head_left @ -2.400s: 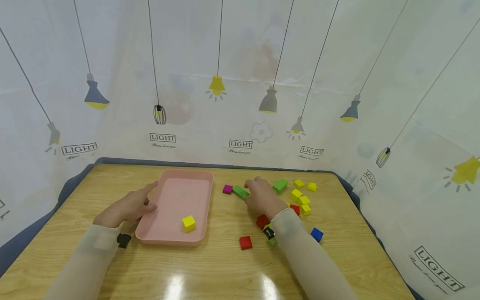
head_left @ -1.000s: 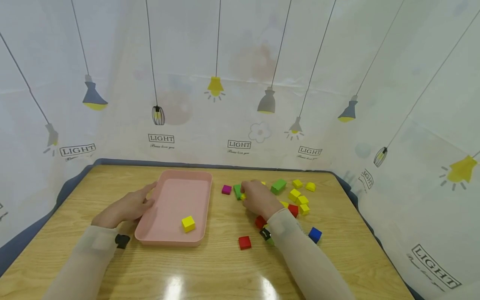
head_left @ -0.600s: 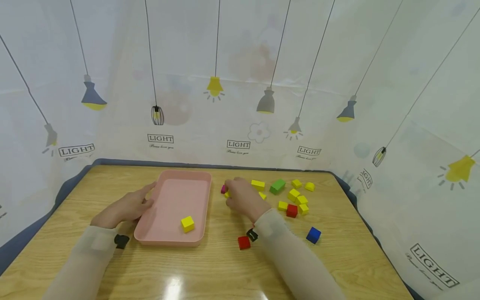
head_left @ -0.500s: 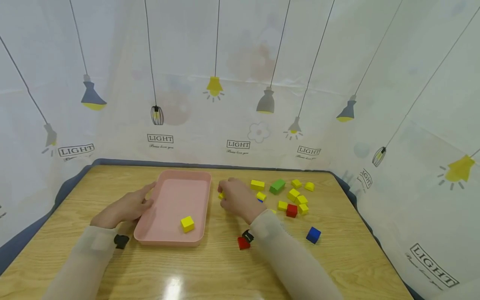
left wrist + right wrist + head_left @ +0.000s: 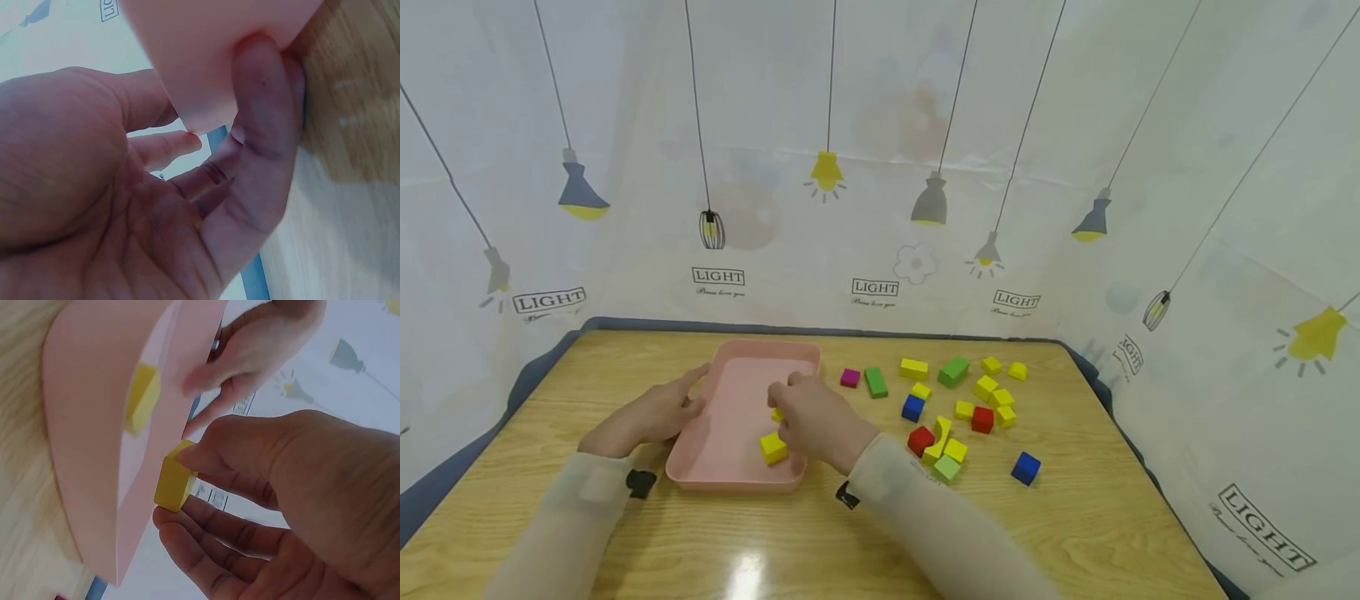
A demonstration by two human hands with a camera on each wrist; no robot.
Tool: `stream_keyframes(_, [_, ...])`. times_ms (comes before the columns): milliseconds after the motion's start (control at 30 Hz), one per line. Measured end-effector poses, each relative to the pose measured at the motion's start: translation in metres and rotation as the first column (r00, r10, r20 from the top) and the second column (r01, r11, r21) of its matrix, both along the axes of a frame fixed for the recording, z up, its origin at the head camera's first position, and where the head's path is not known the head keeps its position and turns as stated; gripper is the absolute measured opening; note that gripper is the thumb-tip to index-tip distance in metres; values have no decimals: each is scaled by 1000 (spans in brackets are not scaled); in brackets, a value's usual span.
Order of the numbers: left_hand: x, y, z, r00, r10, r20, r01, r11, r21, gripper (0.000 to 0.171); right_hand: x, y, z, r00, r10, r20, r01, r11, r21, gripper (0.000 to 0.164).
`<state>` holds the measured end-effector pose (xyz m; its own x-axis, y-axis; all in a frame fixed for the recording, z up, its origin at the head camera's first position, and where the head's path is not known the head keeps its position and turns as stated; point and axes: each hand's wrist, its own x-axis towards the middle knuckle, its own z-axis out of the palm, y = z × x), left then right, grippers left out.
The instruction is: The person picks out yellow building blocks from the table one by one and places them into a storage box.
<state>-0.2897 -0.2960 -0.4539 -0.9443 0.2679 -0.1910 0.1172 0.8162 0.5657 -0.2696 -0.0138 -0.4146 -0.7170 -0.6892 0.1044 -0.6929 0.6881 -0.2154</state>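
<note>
My left hand (image 5: 647, 417) holds the left rim of a pink tray (image 5: 726, 417), thumb over the edge and fingers against the outer wall (image 5: 187, 56). Over the tray, my right hand (image 5: 820, 421) pinches a yellow block (image 5: 174, 484) between thumb and fingertips; in the head view only a little of that block shows. Inside the tray, near its front right corner, lies another yellow block (image 5: 773, 448), which the right wrist view also shows beyond the near wall.
Right of the tray, loose blocks lie scattered: a magenta one (image 5: 850, 378), green ones (image 5: 876, 382), several yellow ones (image 5: 914, 367), blue ones (image 5: 1027, 468), red ones (image 5: 982, 419) and a yellow arch (image 5: 938, 442). A patterned cloth (image 5: 880, 233) hangs behind the wooden table (image 5: 1075, 533).
My right hand has moved left from among the loose blocks to above the tray, carrying a yellow block. Its sleeve now hides the red block at the front. The left hand stays on the tray.
</note>
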Motion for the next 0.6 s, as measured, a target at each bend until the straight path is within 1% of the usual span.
stream_keyframes(100, [0,-1,0,1000,-4,-8,4,1000,-2,65,9,-14,0,996,51,-68,-49,998,33,29])
stream_keyframes(167, [0,-1,0,1000,0,0,0,1000,-2,66,14,-23,-1,992,77,-99,-72,996,57,29])
stream_keyframes(267, [1,-1,0,1000,1,9,-1,1000,5,66,21,-34,-4,990,97,-104,-86,991,97,29])
stream_keyframes(367, [1,-1,1,1000,-4,5,4,1000,9,65,26,-42,-7,989,111,-93,-100,988,117,28])
stream_keyframes(467, [1,-1,1,1000,-10,-5,10,1000,5,65,29,-47,-10,987,126,-102,-113,986,121,28])
stream_keyframes(600, [1,0,1,1000,-4,10,4,1000,7,65,29,-47,-11,987,119,-110,-105,986,128,30])
